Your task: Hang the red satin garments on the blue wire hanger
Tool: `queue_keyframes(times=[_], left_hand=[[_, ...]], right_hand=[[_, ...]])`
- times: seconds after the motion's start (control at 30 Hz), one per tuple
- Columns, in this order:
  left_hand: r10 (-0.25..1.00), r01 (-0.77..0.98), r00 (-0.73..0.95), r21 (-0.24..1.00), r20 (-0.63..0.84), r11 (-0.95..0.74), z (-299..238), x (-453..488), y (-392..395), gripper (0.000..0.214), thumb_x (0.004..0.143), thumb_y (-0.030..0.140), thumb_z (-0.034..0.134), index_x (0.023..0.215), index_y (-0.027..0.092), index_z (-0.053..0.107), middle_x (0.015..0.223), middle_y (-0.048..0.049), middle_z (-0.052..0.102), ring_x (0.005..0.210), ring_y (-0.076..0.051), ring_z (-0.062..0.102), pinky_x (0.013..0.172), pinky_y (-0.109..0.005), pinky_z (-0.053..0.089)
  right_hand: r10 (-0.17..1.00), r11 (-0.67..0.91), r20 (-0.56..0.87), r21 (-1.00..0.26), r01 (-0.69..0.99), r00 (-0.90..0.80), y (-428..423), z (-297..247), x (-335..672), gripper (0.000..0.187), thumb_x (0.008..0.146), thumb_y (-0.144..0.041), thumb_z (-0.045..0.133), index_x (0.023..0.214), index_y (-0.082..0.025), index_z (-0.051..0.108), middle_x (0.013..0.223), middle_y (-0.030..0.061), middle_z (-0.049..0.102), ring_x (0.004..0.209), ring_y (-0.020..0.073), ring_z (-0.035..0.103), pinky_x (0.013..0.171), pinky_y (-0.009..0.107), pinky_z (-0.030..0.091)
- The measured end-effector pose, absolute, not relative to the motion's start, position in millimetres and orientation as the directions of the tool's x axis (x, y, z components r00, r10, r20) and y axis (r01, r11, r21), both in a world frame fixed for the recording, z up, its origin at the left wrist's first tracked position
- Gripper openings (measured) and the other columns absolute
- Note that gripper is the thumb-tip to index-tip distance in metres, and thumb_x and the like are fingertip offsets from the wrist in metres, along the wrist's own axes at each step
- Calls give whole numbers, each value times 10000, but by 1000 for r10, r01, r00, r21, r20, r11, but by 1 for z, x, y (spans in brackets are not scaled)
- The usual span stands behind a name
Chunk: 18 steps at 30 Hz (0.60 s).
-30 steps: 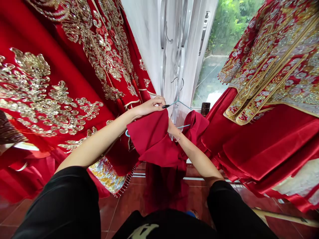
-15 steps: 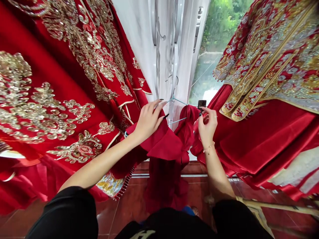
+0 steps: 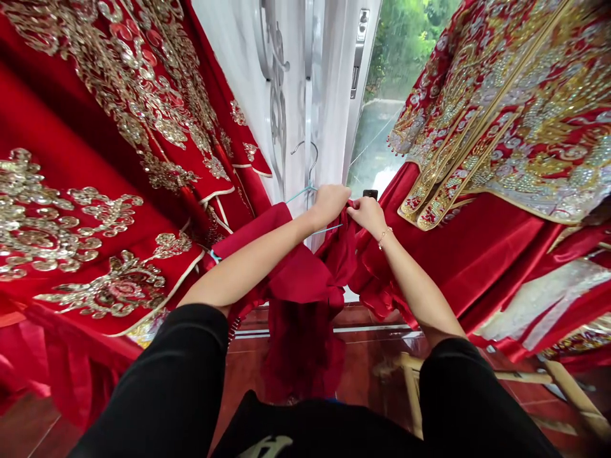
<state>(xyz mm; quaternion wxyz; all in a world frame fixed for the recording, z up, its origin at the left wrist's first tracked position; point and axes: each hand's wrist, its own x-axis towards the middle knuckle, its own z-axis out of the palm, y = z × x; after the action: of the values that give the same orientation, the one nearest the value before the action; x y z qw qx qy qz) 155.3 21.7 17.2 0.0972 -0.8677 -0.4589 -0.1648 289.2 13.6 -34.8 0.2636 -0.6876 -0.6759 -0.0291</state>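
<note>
A dark red dress [image 3: 305,273] hangs on a thin light-blue hanger [image 3: 300,192] with a metal hook [image 3: 312,156]. My left hand [image 3: 330,205] is closed at the dress's right shoulder, its back toward me and its fingertips mostly hidden. Right beside it, my right hand [image 3: 368,215] pinches the same shoulder fabric. A small black tag [image 3: 370,193] shows just behind my right hand. The dress's left shoulder lies over the other end of the hanger, partly behind my left forearm.
Red gowns with gold sequin embroidery [image 3: 109,267] hang close on the left. A beaded red jacket [image 3: 482,127] and a red skirt [image 3: 458,267] hang on the right. Behind are white scrolled metalwork [image 3: 279,95] and a window [image 3: 382,121]. A wooden frame [image 3: 413,401] stands low right.
My left hand has moved right from the hanger's left side to the right shoulder, closing there. My right hand has shifted slightly left in view, now beside the left; the view has turned slightly.
</note>
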Motion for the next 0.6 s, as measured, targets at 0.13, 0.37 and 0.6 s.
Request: queue_keyframes(times=[0.13, 0.37, 0.6], left_hand=[[735, 791, 581, -29, 350, -612, 15, 149, 24, 296, 921, 75, 458, 962, 81, 751, 925, -210, 741, 994, -334, 715, 744, -360, 473], [722, 735, 541, 176, 431, -655, -3, 146, 30, 308, 917, 66, 409, 953, 90, 714, 992, -183, 710, 1095, -336, 650, 1012, -483, 449], [620, 393, 355, 490, 700, -778, -87, 147, -29, 578, 904, 68, 326, 1462, 149, 452, 1544, -158, 439, 1505, -238, 329, 1294, -471, 202]], right_hand=[[875, 206, 477, -516, 831, 79, 13, -12, 294, 320, 747, -209, 526, 462, -230, 380, 456, -52, 334, 532, 107, 326, 547, 276, 256], [898, 289, 431, -733, 615, 91, -6, 2, 274, 315, 696, -237, 556, 437, -230, 378, 397, -48, 347, 487, 87, 305, 503, 261, 223], [876, 266, 461, -706, 657, 141, -21, -9, 280, 272, 673, -247, 554, 452, -239, 395, 428, -57, 342, 492, 103, 337, 503, 265, 272]])
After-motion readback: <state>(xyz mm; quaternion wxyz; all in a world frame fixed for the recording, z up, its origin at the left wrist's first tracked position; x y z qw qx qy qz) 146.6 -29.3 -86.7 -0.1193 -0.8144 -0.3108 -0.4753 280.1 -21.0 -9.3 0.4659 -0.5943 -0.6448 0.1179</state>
